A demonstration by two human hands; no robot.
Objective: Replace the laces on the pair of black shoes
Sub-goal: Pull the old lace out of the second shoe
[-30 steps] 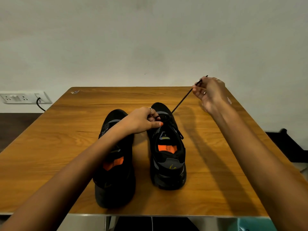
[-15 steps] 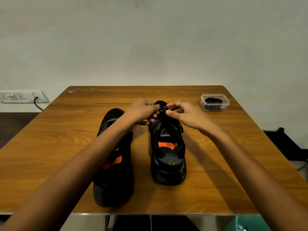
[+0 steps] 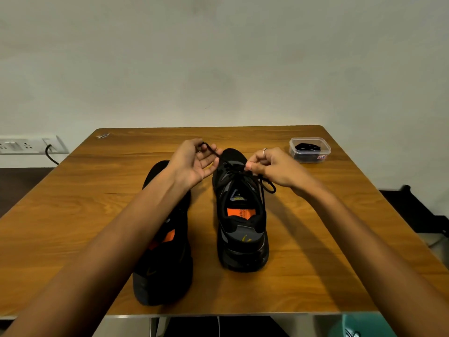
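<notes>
Shoes, a black pair, stand side by side on the wooden tabletop (image 3: pixel 73 215), toes pointing away from me. My left forearm crosses over the left shoe (image 3: pixel 165 259) and hides its top, so I cannot tell how it is laced. The right shoe (image 3: pixel 239 215) is the one I am working on, near its toe end.

My left hand (image 3: pixel 192 164) is lifted, palm turned up, pinching one end of the black lace (image 3: pixel 210 148) between thumb and fingertip, the other fingers loosely spread. My right hand (image 3: pixel 272 167) is curled, pinching the lace at the upper eyelets. A slack loop of lace hangs off the shoe's right side.

I judge this is a lace being worked through the eyelets. To do it well, I should draw gently and keep the right hand steadying the shoe, so it does not tip.

A small clear box (image 3: pixel 309 150) with something dark inside sits at the far right corner, well apart.
</notes>
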